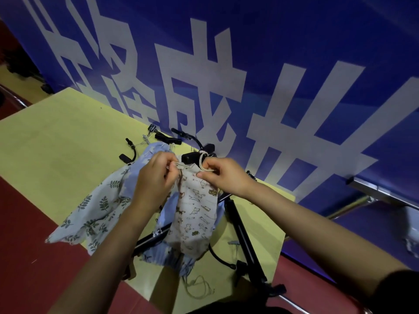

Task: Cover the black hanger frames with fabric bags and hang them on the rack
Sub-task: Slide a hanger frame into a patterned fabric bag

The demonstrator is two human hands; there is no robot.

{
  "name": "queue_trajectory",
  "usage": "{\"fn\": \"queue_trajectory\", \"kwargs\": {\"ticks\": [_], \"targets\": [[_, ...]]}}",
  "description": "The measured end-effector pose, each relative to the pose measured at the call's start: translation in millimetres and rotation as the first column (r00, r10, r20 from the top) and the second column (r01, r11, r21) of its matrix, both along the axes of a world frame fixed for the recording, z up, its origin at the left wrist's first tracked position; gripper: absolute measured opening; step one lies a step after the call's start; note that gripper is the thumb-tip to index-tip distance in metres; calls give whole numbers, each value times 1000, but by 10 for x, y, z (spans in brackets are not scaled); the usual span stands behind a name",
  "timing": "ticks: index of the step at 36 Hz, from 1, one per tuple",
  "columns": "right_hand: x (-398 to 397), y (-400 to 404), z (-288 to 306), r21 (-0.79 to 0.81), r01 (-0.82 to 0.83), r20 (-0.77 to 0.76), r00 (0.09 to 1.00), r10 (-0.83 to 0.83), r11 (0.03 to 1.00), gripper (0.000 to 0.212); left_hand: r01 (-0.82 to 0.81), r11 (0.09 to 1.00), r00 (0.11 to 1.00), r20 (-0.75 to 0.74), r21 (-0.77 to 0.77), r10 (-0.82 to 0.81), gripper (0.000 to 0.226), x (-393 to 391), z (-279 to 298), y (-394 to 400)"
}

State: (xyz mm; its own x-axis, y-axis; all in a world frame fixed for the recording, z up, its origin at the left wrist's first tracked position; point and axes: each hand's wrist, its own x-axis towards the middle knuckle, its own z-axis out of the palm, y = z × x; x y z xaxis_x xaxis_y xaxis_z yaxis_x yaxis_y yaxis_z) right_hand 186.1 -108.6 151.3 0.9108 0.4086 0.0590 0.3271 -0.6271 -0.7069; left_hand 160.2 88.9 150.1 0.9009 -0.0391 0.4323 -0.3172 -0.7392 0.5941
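Observation:
A beige cat-print fabric bag (195,214) hangs between my hands over a black hanger frame (190,157), whose top pokes out of the bag's mouth. My left hand (154,177) pinches the bag's drawstring on the left. My right hand (223,175) grips the cord loop on the right. A leaf-print bag (95,214) lies on the yellow table (56,141) to the left. Under the cat bag lies a light blue bag (167,257). Bare black hanger frames (167,139) lie behind it near the banner.
A black rack or stand (244,236) with tube legs lies on the table at the right. A blue banner (226,64) with white characters rises behind the table. Dark red floor (34,257) borders the table's near side. A loose cord (199,288) lies near the front edge.

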Motion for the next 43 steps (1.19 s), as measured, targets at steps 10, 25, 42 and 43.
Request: {"fn": "queue_trajectory", "kwargs": {"ticks": [10,25,42,43], "targets": [[-87,91,234,364,26,-50,999,-8,931,16,150,954,986,-29,-260,-163,19,-19,29,-160],[-140,60,169,292,12,-276,958,72,956,19,-77,680,918,-318,-729,-237,18,-89,-385,-319],[-32,-153,341,143,258,-531,835,-146,955,18,-206,735,782,-560,-646,-273,46,-327,-627,-644],[-22,-175,367,96,250,-514,842,-167,963,23,-199,753,797,-551,-627,-248,47,-300,-626,-613]]}}
